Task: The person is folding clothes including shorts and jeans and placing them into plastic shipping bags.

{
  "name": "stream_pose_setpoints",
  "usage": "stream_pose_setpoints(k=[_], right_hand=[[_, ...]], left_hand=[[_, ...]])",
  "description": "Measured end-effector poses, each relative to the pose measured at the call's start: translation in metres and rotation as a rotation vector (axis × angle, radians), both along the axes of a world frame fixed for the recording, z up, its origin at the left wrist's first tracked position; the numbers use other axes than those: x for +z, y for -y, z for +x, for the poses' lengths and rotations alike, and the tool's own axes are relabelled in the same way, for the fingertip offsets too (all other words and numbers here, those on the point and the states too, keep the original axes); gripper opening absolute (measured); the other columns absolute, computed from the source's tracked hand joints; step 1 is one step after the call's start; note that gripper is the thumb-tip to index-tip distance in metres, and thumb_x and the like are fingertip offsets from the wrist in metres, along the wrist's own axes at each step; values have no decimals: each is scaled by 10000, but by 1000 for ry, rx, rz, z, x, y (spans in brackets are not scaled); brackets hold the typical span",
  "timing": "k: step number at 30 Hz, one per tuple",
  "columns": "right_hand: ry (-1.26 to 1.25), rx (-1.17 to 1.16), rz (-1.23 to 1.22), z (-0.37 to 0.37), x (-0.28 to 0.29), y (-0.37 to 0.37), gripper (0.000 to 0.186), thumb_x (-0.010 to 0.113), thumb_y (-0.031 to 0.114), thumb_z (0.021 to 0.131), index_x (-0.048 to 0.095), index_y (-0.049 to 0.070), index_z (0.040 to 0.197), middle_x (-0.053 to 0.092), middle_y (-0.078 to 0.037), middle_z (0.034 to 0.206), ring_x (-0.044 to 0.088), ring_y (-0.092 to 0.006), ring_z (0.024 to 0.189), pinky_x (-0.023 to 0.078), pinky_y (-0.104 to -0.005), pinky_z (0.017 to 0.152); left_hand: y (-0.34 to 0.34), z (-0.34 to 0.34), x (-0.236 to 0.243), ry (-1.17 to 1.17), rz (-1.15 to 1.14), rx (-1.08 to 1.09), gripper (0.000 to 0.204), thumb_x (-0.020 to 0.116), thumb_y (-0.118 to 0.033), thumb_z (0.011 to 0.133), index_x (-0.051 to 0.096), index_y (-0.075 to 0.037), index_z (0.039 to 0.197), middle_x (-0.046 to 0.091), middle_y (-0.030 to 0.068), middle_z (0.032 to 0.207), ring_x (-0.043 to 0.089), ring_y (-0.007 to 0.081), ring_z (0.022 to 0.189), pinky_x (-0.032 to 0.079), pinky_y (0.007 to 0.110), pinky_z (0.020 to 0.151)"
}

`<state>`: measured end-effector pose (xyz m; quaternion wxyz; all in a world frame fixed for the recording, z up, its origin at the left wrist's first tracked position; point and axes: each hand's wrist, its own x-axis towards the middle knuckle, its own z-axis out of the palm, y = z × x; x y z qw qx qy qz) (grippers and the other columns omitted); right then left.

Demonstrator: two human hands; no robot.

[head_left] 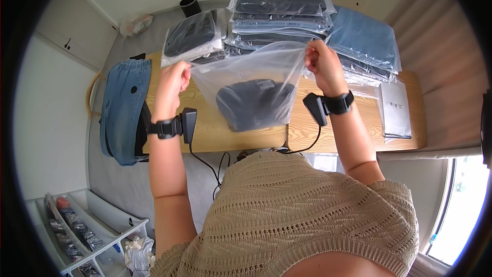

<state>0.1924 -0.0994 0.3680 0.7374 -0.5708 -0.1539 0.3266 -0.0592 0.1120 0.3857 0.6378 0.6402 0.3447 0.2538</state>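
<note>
I hold a clear plastic bag (246,74) up over the wooden table (241,133). My left hand (173,79) pinches its upper left corner and my right hand (322,64) pinches its upper right corner. A folded dark garment (254,103) sits at the bottom of the bag. Both wrists carry black straps with small black devices and cables.
Behind the bag stand stacks of bagged dark and blue garments (279,7), with more bagged jeans (364,38) at the right and a smaller pile (193,36) at the left. Loose blue jeans (123,107) hang over the table's left end. A flat silver packet (397,110) lies at the right.
</note>
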Motion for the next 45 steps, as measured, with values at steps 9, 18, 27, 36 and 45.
stream_pose_setpoints(k=[9, 18, 27, 36, 45], right_hand=[[406, 416, 76, 6, -9, 37, 259, 455, 163, 857, 597, 12, 701, 588, -67, 627, 526, -126, 564, 385, -243, 551], [654, 1160, -802, 1, -226, 96, 253, 539, 258, 851, 673, 46, 823, 662, -112, 817, 610, -235, 772, 480, -352, 735], [330, 591, -755, -22, -312, 32, 538, 773, 323, 690, 567, -56, 1011, 628, -124, 892, 600, -211, 831, 484, -310, 739], [-494, 461, -678, -38, -291, 1, 273, 709, 239, 804, 572, 7, 757, 414, 33, 505, 325, -64, 378, 216, -222, 369], [-485, 535, -285, -23, -129, 1, 265, 658, 284, 848, 636, 28, 788, 516, 33, 634, 426, -51, 531, 307, -177, 478]], left_hand=[[31, -53, -2, 65, 269, -72, 267, 529, -137, 860, 514, -26, 618, 489, -1, 581, 388, 51, 524, 277, 216, 504], [80, -163, -280, -676, 8, -462, 256, 614, -182, 836, 634, 49, 944, 650, 54, 759, 568, 105, 681, 443, 255, 606], [57, -87, -325, -484, -214, -34, 636, 665, -354, 816, 442, 58, 1245, 604, 145, 1043, 582, 172, 915, 453, 271, 778], [40, -55, -305, -447, -660, -231, 382, 581, -422, 877, 546, -72, 729, 457, -43, 633, 431, 78, 568, 376, 226, 568], [40, -51, -135, 70, -625, 110, 425, 508, -317, 933, 420, -127, 563, 397, -40, 582, 362, 72, 567, 295, 222, 547]])
